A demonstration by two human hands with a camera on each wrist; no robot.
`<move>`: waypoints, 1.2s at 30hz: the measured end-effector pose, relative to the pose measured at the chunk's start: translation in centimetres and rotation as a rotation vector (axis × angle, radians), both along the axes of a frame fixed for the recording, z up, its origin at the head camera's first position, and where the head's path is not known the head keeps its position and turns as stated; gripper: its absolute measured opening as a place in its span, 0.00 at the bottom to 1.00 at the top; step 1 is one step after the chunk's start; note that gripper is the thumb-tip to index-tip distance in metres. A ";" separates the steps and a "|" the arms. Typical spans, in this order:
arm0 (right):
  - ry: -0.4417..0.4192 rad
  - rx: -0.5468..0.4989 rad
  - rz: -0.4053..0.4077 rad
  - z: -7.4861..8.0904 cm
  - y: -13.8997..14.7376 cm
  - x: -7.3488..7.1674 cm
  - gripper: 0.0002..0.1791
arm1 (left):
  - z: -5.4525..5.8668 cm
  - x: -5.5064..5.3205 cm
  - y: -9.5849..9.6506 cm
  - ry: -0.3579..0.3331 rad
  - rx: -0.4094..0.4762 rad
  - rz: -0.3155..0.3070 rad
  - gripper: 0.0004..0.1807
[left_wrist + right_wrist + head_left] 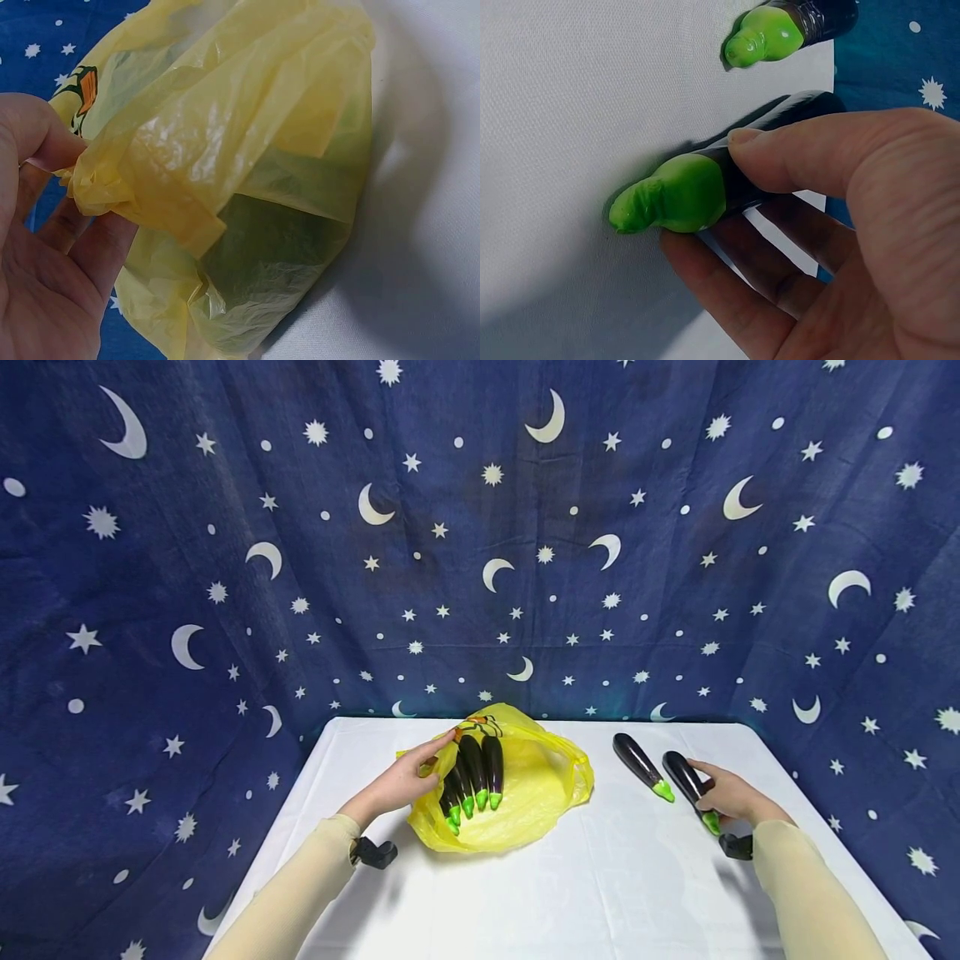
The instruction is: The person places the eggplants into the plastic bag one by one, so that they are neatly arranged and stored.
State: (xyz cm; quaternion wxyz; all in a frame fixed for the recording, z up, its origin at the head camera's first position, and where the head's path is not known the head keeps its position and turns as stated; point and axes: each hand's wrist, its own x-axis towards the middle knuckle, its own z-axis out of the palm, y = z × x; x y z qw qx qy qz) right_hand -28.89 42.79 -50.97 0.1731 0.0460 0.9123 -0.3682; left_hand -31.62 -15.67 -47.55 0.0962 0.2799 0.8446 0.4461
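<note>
My left hand (402,779) pinches the rim of a yellow plastic bag (528,818), thumb against fingers, as the left wrist view shows. Inside the bag's open mouth lie several dark eggplants (474,764), their green stem ends facing me. On the right, my right hand (733,795) holds another eggplant (694,193), with the thumb on top and the fingers around its far side. That eggplant lies on or very close to the cloth. Just left of it, a separate eggplant (637,760) rests untouched on the table.
A white cloth covers the table (525,910). Behind and at both sides hangs a dark blue curtain (465,585) with moons and stars, meeting the table's back edge. Black wrist mounts (375,853) sit below both hands.
</note>
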 end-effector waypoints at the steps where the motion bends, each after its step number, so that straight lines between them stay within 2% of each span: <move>1: 0.001 0.004 0.000 0.0 0.0 0.0 0.49 | 0.0 0.0 0.0 0.002 -0.003 0.003 0.44; 7: 0.004 0.001 -0.001 0.2 -0.2 0.1 0.49 | 0.1 0.1 0.0 -0.001 -0.005 0.007 0.44; 20: 0.016 0.000 -0.001 -0.3 0.3 -0.1 0.50 | -0.1 -0.1 0.1 -0.002 -0.002 -0.007 0.45; 25: 0.062 -0.030 -0.003 -0.1 0.3 0.5 0.49 | -0.1 -0.2 0.1 -0.019 -0.002 0.003 0.45; 29: 0.083 -0.062 -0.034 0.3 0.7 1.2 0.49 | -0.1 -0.2 0.2 -0.022 -0.010 0.007 0.45; 36: 0.123 -0.157 -0.043 1.5 0.9 1.9 0.49 | -0.1 -0.2 0.4 -0.009 -0.024 0.025 0.44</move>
